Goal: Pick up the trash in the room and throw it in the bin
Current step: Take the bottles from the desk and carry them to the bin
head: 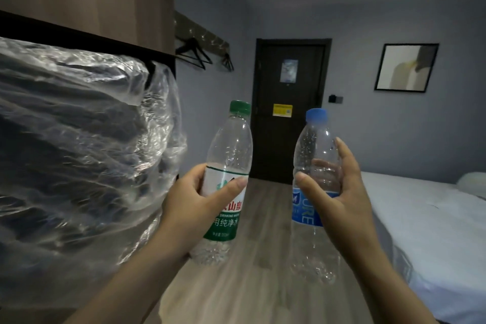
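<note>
My left hand (196, 204) grips an empty clear plastic bottle with a green cap and green-and-white label (228, 150), held upright in front of me. An empty clear bottle with a blue cap and blue label (315, 150) stands upright in my right hand (339, 192), thumb in front and fingers behind it. Both bottles are raised side by side above the wooden floor, a small gap between them. No bin is in view.
A large bundle wrapped in clear plastic film (79, 144) fills the left side under a dark rail. A white bed (431, 213) lies at the right. A dark door (288, 110) stands ahead beyond the wooden floor (263, 258). Hangers (194, 54) hang on the left wall.
</note>
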The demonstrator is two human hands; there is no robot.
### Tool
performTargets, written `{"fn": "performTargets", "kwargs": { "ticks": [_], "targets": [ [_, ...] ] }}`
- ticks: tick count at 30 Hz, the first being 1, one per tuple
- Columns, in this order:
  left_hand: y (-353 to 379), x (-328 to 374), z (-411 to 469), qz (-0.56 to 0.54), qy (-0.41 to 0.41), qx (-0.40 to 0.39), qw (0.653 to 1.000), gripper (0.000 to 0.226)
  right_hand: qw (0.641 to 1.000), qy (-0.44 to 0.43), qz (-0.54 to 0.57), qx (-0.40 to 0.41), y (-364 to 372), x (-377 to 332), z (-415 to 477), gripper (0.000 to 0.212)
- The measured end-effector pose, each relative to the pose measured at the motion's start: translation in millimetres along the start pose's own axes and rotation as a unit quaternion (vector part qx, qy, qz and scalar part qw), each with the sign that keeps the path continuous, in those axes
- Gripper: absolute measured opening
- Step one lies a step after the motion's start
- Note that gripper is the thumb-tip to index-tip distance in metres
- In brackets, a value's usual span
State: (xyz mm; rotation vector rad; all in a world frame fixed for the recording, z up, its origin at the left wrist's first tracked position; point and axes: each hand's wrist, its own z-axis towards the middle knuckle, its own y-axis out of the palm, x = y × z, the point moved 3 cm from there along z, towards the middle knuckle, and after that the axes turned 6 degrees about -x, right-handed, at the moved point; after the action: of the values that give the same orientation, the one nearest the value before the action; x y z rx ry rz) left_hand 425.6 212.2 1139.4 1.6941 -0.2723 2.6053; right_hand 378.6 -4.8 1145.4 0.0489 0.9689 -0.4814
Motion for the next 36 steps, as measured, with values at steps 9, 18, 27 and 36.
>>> {"fn": "performTargets", "kwargs": {
  "ticks": [9, 18, 27, 36],
  "targets": [
    [-20.7, -57.7, 143.8, -0.016, 0.015, -0.03, 0.999, 0.045, 0.999, -0.006, -0.034, 0.009, 55.5, 57.7, 117.3, 0.085],
    [-37.1, -122.9, 275.8, -0.011, 0.01, -0.038, 0.999, 0.039, 0.998, 0.016, -0.054, 0.01, 118.7, 127.8, 227.4, 0.082],
    [-27.9, -206.5, 418.5, 0.013, 0.006, -0.035, 0.999, 0.039, 0.999, 0.024, -0.046, 0.01, 174.5, 235.7, 352.4, 0.081],
    [-27.9, -280.9, 590.6, 0.074, -0.009, -0.009, 0.997, 0.028, 0.998, 0.055, -0.033, 0.004, 222.5, 345.2, 510.9, 0.081]
  ]
}}
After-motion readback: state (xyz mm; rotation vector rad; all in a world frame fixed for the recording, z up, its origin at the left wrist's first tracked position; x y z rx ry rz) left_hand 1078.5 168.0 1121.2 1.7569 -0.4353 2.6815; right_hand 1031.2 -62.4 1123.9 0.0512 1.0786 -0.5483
